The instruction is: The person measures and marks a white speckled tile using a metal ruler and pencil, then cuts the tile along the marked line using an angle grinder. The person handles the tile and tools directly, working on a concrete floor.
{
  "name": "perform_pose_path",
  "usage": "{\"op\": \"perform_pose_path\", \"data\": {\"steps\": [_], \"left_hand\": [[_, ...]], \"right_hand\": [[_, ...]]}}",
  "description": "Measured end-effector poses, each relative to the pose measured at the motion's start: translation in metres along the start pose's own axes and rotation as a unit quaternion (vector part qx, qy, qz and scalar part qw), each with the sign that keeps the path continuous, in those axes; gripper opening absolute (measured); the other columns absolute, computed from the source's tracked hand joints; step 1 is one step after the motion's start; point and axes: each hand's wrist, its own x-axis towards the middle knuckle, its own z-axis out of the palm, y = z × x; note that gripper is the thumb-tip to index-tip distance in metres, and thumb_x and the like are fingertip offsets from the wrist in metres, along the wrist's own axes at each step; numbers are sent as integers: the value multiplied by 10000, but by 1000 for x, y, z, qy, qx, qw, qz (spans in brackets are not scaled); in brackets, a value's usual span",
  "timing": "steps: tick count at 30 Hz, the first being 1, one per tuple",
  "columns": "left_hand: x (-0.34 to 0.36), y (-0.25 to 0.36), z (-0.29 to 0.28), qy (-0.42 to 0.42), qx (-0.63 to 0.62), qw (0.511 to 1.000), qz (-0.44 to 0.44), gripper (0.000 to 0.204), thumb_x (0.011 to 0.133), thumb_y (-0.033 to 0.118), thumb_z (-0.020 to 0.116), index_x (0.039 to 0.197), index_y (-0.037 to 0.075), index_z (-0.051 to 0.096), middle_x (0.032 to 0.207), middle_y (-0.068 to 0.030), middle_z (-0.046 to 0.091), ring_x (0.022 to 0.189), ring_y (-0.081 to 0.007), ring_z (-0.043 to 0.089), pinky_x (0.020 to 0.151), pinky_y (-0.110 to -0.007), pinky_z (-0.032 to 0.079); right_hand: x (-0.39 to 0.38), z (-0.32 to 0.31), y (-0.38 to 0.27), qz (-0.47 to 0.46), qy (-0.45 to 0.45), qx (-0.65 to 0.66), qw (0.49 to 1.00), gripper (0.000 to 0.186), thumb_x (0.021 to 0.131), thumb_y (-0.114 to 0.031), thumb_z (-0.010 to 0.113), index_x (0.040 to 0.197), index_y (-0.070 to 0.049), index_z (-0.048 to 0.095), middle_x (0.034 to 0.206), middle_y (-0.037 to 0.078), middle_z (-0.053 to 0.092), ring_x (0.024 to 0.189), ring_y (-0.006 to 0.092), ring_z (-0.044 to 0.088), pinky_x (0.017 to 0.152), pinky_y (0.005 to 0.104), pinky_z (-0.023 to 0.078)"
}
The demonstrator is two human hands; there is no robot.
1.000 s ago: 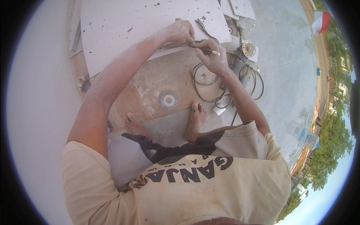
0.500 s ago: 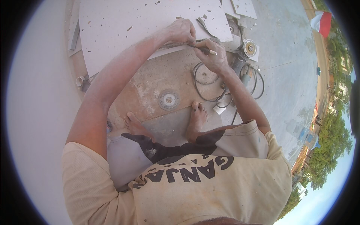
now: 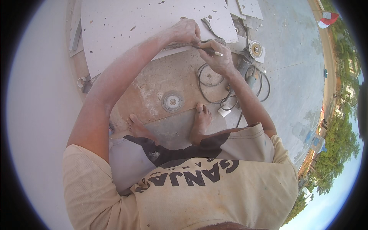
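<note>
My right hand [image 3: 217, 58] is closed round a slim dark pen [image 3: 211, 51] with a pale end that sticks out past the knuckles. Its fingertips rest close to my left hand [image 3: 185, 31], near the front edge of a large white slab [image 3: 122, 34] strewn with dark flecks. The left fingers are curled tight in a pinch; whatever they grip is hidden. A dark, narrow strip [image 3: 174, 46] runs along the slab edge beneath that hand. Just beyond my right hand, a dark strap-like piece [image 3: 209, 27] lies on the slab.
An angle grinder [image 3: 250, 57] with a pale disc lies right of the slab, its black cord [image 3: 200, 82] looped on the floor. A round grey disc [image 3: 172, 102] sits between my bare feet. Slab offcuts [image 3: 250, 8] lie at far right; a short pipe [image 3: 81, 82] is at left.
Both hands keep nearly the same place and hold. In the background at the right, the red and white flag has shifted shape.
</note>
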Motion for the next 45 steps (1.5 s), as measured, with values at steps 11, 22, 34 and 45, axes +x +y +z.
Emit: {"op": "perform_pose_path", "data": {"steps": [11,22,34,45], "left_hand": [[0,0,1,8,11,1000,2,198,686,196,783,789,28,802,695,-119,719,667,-209,665,670,-372,531],[1,-1,4,12,4,1000,-3,208,679,196,787,791,22,799,708,-120,729,680,-198,676,667,-364,534],[-5,9,-2,-11,-11,999,-30,222,690,224,783,800,32,801,735,-138,738,698,-230,686,678,-379,538],[-23,45,-12,0,124,991,-52,226,789,258,748,854,42,736,854,-154,727,884,-319,689,838,-438,521]], "right_hand": [[0,0,-2,5,7,13,1000,172,860,-194,771,971,-80,704,864,108,755,823,265,735,763,391,573],[0,-4,2,9,-15,10,1000,180,849,-186,763,974,-63,720,879,121,752,828,257,740,758,380,579],[-4,-41,12,-76,107,-39,991,296,915,-188,739,1157,-27,680,1059,150,684,1015,321,674,902,410,537],[10,-23,19,-89,28,-69,993,618,764,-203,767,1323,-61,545,1228,182,583,1183,375,548,1023,485,473]]}}
